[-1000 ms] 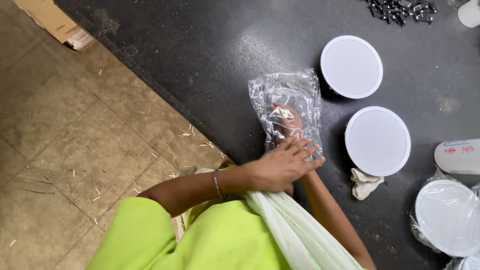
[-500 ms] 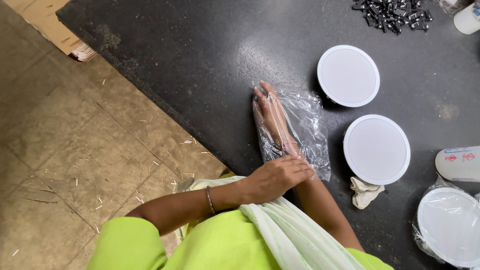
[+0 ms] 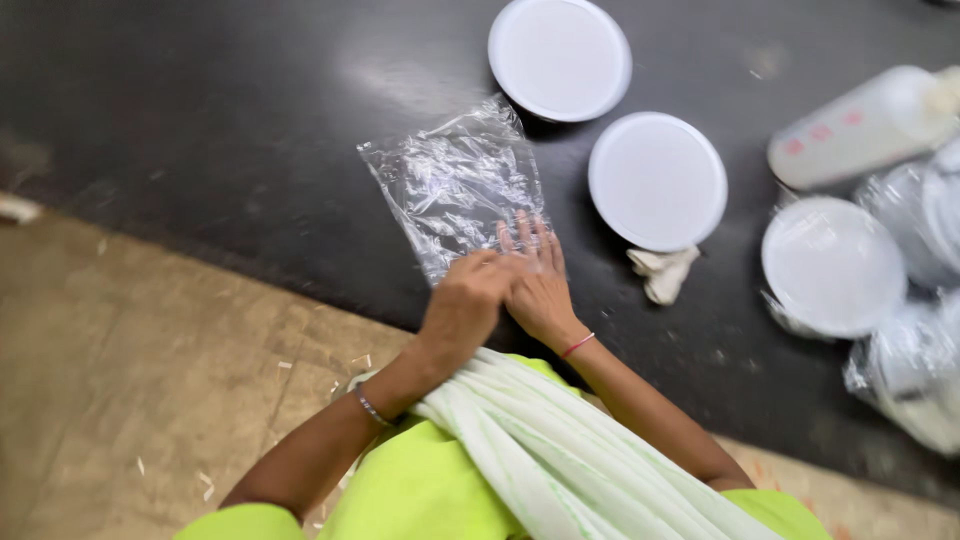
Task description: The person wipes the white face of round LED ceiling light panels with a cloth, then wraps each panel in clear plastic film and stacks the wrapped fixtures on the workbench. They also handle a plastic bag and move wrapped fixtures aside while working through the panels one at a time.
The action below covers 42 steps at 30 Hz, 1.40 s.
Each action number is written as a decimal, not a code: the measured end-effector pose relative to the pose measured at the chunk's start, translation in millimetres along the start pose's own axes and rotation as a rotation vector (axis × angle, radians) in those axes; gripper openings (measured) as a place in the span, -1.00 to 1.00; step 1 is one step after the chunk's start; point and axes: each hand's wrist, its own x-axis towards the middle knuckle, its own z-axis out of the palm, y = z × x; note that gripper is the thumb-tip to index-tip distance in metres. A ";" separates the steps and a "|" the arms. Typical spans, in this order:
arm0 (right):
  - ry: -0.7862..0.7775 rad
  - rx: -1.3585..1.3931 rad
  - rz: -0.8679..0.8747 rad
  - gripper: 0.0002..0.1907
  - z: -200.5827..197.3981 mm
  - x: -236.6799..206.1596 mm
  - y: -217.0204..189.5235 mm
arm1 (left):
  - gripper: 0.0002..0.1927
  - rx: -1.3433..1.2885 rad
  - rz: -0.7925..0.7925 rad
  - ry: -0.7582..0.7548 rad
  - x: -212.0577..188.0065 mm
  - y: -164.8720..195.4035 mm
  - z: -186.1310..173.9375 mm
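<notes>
Black table (image 3: 230,110): both hands, left (image 3: 465,305) & right (image 3: 535,285), flat-open, pressing clear bag (image 3: 455,185).

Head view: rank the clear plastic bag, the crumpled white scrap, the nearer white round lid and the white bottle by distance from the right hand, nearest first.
1. Clear plastic bag, under the right hand.
2. Crumpled white scrap, just right.
3. Nearer white round lid, up-right.
4. White bottle, far right.

Both arms reach forward — the left hand (image 3: 465,305) curled, the right hand (image 3: 537,285) flat with fingers extended, side by side.
</notes>
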 end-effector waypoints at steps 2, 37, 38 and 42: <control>-0.131 0.204 0.045 -0.38 -26.7 -15.2 9.6 | -0.58 0.001 -0.043 -0.009 3.1 3.1 4.3; 0.293 1.712 0.734 -0.67 -103.9 -163.6 166.8 | -0.21 0.108 -0.304 -0.431 79.8 13.4 74.0; 0.278 1.742 0.733 -0.66 -97.8 -164.8 157.6 | -0.20 0.094 -0.293 -0.448 78.4 14.6 77.3; 0.189 1.830 0.717 -0.58 -79.4 -162.8 129.5 | -0.20 0.115 -0.326 -0.510 75.2 20.8 93.3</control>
